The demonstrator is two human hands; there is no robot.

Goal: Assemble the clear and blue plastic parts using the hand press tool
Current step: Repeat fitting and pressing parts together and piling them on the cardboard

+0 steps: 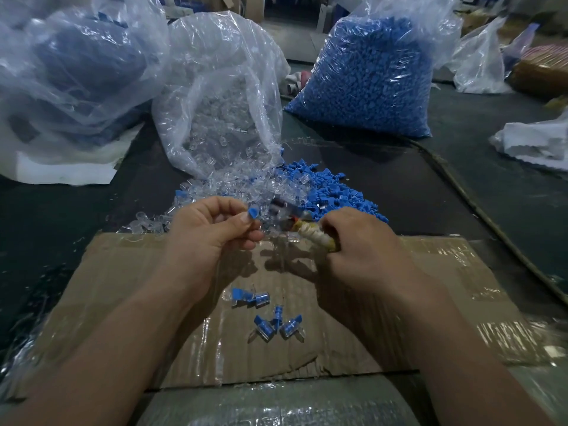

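Note:
My left hand [212,229] pinches a small blue plastic part [254,213] between thumb and forefinger, held just left of the hand press tool [295,221]. My right hand [356,241] grips that tool by its cloth-wrapped handle [316,238]; the tool's head is blurred. Behind the hands lies a loose heap of clear parts [221,192] and a heap of blue parts [332,192]. Several joined clear-and-blue pieces [267,312] lie on the cardboard sheet [123,287] below my hands.
An open bag of clear parts [221,96] stands behind the heaps. A full bag of blue parts [375,69] stands at the back right, and a large bag [70,72] at the back left. A cable [491,222] runs along the right. A taped box [276,404] sits nearest me.

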